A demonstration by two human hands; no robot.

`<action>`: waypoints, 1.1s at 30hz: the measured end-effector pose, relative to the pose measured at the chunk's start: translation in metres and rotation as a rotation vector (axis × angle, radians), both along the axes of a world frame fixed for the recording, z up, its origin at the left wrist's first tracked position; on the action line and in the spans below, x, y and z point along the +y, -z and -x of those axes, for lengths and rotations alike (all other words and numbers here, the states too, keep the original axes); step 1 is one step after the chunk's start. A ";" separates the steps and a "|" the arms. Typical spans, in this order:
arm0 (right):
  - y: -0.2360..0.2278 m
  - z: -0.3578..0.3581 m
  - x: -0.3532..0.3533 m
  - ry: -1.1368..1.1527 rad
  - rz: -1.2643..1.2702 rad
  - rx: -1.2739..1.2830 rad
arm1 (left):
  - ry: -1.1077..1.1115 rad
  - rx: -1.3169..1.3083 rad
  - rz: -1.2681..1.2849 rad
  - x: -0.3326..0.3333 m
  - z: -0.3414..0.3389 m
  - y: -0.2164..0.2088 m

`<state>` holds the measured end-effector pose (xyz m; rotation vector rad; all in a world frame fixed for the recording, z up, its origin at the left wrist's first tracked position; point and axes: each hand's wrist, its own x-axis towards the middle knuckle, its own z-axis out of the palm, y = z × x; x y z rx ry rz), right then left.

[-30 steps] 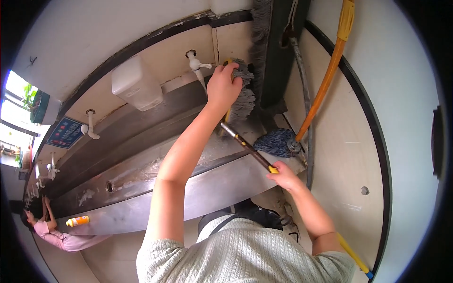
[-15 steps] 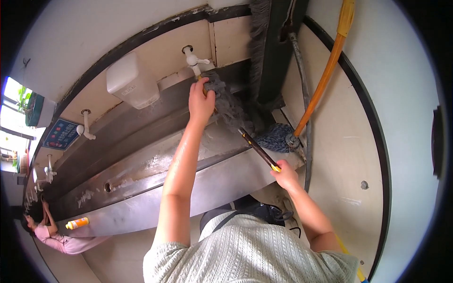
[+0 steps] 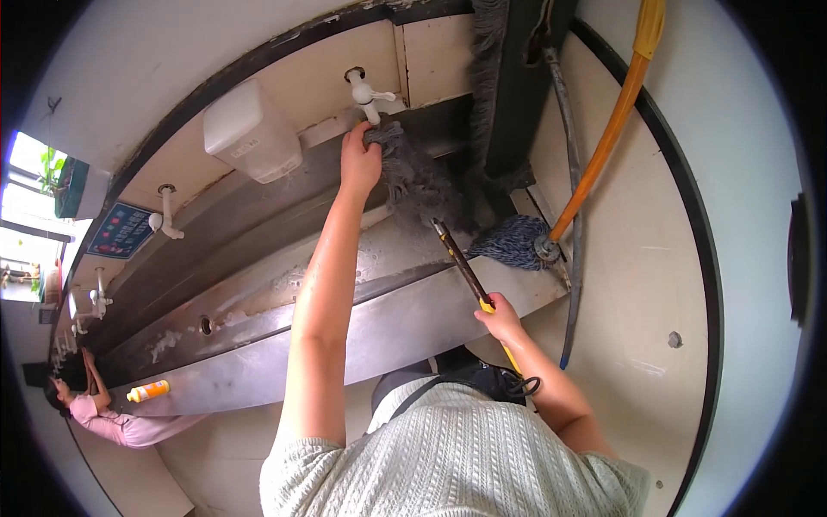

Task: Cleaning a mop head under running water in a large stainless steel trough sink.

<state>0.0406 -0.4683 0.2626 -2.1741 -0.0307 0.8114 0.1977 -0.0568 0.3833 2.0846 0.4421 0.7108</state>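
Fingers of the left hand [image 3: 360,159] are gripping the edge of a gray, fluffy mop head [image 3: 422,177], which is sitting toward the back of the long metal sink [image 3: 431,308], just below a white tap [image 3: 369,96]. Fingers of the right hand [image 3: 501,319] are wrapping around a dark and yellow pole [image 3: 465,271], and its metal tip [image 3: 437,226] is pointing at the mop head. I am not able to tell if the two are joining there. I am guessing that doing this well is needing a firm pinch on the mop head and a steady pole, so the tip is not snagging the strings. Tight spots are waiting on the right: a blue mop [image 3: 512,241] is resting close by, with its orange handle [image 3: 603,142] leaning up. The sink's front edge is passing under the pole. More room is stretching left, toward a person in pink [image 3: 108,422].
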 end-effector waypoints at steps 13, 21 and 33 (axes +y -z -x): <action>0.028 -0.028 -0.012 -0.130 0.232 -0.406 | 0.120 0.061 0.250 -0.007 -0.026 -0.024; 0.048 -0.047 -0.014 -0.253 0.433 -0.490 | 0.137 0.129 0.440 -0.006 -0.023 -0.035; 0.028 -0.052 0.002 -0.143 0.279 -0.509 | 0.268 0.346 0.766 -0.010 -0.004 -0.071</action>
